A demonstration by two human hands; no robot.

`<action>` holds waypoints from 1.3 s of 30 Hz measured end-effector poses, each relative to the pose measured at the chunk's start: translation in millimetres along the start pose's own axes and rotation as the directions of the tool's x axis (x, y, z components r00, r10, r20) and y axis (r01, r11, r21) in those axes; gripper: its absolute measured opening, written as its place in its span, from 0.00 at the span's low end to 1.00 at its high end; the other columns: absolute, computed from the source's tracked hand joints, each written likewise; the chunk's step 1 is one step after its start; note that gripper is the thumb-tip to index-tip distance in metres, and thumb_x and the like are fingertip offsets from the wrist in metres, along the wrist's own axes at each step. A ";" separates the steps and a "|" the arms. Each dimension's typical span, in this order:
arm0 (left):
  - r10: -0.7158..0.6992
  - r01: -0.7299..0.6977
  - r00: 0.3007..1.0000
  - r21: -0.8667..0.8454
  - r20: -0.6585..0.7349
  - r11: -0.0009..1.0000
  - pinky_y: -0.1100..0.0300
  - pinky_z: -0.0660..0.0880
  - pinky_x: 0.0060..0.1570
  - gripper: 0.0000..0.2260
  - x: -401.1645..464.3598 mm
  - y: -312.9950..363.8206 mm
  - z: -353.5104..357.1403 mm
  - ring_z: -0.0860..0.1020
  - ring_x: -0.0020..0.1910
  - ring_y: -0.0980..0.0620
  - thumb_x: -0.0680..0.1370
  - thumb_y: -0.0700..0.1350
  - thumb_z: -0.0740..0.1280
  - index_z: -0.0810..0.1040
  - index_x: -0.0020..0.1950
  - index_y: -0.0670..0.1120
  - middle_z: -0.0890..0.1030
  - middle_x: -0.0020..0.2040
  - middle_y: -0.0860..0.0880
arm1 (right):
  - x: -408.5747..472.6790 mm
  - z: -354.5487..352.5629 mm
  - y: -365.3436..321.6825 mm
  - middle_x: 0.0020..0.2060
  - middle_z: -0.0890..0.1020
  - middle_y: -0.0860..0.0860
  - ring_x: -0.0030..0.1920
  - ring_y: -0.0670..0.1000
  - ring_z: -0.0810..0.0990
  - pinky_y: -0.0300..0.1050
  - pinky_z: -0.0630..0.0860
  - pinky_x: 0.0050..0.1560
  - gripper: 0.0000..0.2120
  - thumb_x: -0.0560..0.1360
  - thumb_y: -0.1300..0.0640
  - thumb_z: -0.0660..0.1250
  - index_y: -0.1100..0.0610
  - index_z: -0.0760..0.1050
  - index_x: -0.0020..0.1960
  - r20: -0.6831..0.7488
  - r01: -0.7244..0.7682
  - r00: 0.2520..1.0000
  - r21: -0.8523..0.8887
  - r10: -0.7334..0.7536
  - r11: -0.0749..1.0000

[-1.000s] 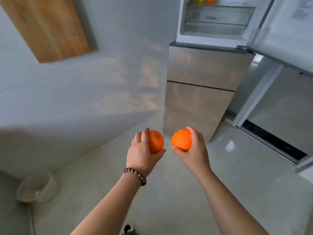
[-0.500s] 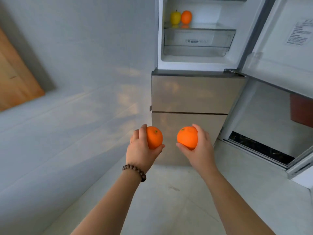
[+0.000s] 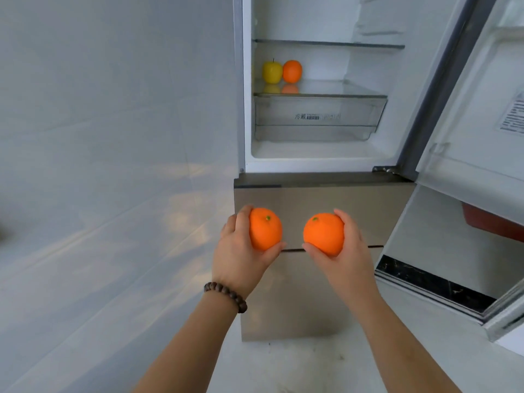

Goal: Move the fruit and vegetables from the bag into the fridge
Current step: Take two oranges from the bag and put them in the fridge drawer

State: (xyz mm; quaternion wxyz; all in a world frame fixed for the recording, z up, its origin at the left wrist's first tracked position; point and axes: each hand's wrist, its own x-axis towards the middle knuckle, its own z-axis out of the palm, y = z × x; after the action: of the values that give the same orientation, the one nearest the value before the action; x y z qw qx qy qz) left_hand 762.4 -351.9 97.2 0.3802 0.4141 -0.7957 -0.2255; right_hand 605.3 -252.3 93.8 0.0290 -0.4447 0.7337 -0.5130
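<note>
My left hand [image 3: 236, 251] grips one orange [image 3: 266, 228] and my right hand [image 3: 344, 253] grips a second orange [image 3: 323, 234], both held at waist height in front of the fridge's lower drawers [image 3: 320, 202]. The fridge [image 3: 320, 163] stands open above them. On its glass shelf [image 3: 340, 89], at the left, sit a yellow apple [image 3: 272, 71] and another orange [image 3: 292, 71], side by side. The bag is out of view.
The open fridge door [image 3: 470, 131] swings out on the right, with a door bin at hand height. A clear crisper drawer [image 3: 317, 117] lies under the shelf. A white tiled wall [image 3: 113, 137] runs along the left. The floor is pale tile.
The view has swung up and toward the fridge, bringing its open compartment with the apple and orange into sight. Both hands still hold their oranges and have come closer to the fridge.
</note>
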 end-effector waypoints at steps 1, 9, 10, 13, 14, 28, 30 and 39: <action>0.004 -0.004 1.000 -0.008 -0.013 1.000 0.55 0.75 0.55 0.39 14.2 0.7 6.1 0.72 0.61 0.49 0.66 0.59 0.74 0.60 0.71 0.51 0.70 0.65 0.50 | 16.9 2.7 3.2 0.65 0.68 0.48 0.55 0.45 0.69 0.42 0.68 0.51 0.39 0.64 0.49 0.76 0.47 0.61 0.69 -0.010 0.010 1.000 0.008 -0.010 1.000; 0.040 -0.048 0.992 -0.061 -0.119 0.997 0.57 0.74 0.54 0.40 155.3 30.4 63.1 0.74 0.59 0.49 0.64 0.59 0.75 0.61 0.71 0.50 0.66 0.65 0.50 | 172.3 13.2 29.2 0.65 0.70 0.49 0.58 0.48 0.72 0.41 0.67 0.53 0.38 0.63 0.50 0.77 0.50 0.62 0.68 -0.047 0.104 0.994 0.091 -0.100 0.990; 0.044 -0.052 0.991 -0.062 -0.126 0.997 0.58 0.73 0.54 0.40 174.1 36.6 70.1 0.74 0.58 0.50 0.64 0.59 0.75 0.61 0.71 0.51 0.67 0.65 0.51 | 192.2 12.1 31.2 0.65 0.69 0.49 0.58 0.48 0.71 0.41 0.68 0.53 0.38 0.64 0.50 0.77 0.50 0.62 0.68 -0.053 0.122 0.992 0.093 -0.118 0.988; 0.077 -0.089 0.982 -0.061 -0.175 0.994 0.54 0.74 0.57 0.40 228.6 53.2 88.9 0.72 0.61 0.50 0.64 0.61 0.75 0.62 0.70 0.51 0.69 0.65 0.51 | 251.2 7.6 32.7 0.64 0.66 0.50 0.56 0.48 0.71 0.42 0.67 0.52 0.37 0.64 0.50 0.76 0.50 0.61 0.67 -0.082 0.169 0.983 0.098 -0.161 0.981; 0.090 -0.105 0.977 -0.067 -0.192 0.992 0.52 0.73 0.58 0.40 245.8 58.0 93.8 0.71 0.62 0.50 0.63 0.61 0.75 0.62 0.70 0.51 0.70 0.64 0.51 | 270.9 6.5 32.4 0.64 0.66 0.50 0.55 0.47 0.70 0.42 0.67 0.51 0.37 0.64 0.50 0.76 0.50 0.62 0.67 -0.094 0.173 0.982 0.106 -0.164 0.979; 0.056 -0.069 0.972 -0.047 -0.229 0.997 0.58 0.68 0.54 0.40 447.2 54.5 108.8 0.72 0.61 0.46 0.60 0.57 0.79 0.67 0.65 0.45 0.72 0.63 0.45 | 496.6 41.5 27.7 0.58 0.73 0.45 0.58 0.51 0.75 0.48 0.72 0.58 0.36 0.62 0.48 0.77 0.49 0.66 0.66 -0.021 0.184 0.983 0.208 -0.184 0.961; 0.020 -0.030 0.981 -0.047 -0.191 0.998 0.59 0.68 0.52 0.39 468.1 51.1 109.1 0.72 0.61 0.45 0.60 0.56 0.79 0.67 0.65 0.45 0.73 0.63 0.45 | 518.6 50.6 27.0 0.60 0.73 0.50 0.58 0.53 0.74 0.48 0.72 0.58 0.36 0.62 0.48 0.78 0.51 0.67 0.66 0.012 0.173 0.984 0.174 -0.178 0.970; -0.135 0.131 0.988 -0.056 -0.078 0.990 0.58 0.70 0.51 0.35 534.6 46.3 113.2 0.75 0.59 0.46 0.64 0.51 0.79 0.68 0.66 0.43 0.76 0.62 0.44 | 592.2 87.0 23.1 0.60 0.77 0.55 0.58 0.56 0.76 0.50 0.73 0.57 0.33 0.63 0.52 0.77 0.57 0.69 0.64 0.194 0.099 0.975 0.075 -0.112 0.992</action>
State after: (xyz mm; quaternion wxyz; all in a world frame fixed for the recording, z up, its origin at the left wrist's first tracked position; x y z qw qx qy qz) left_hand 453.5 -765.1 283.2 0.4068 0.4653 -0.7442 -0.2533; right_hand 277.3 -717.7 279.6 0.0890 -0.5304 0.6856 -0.4907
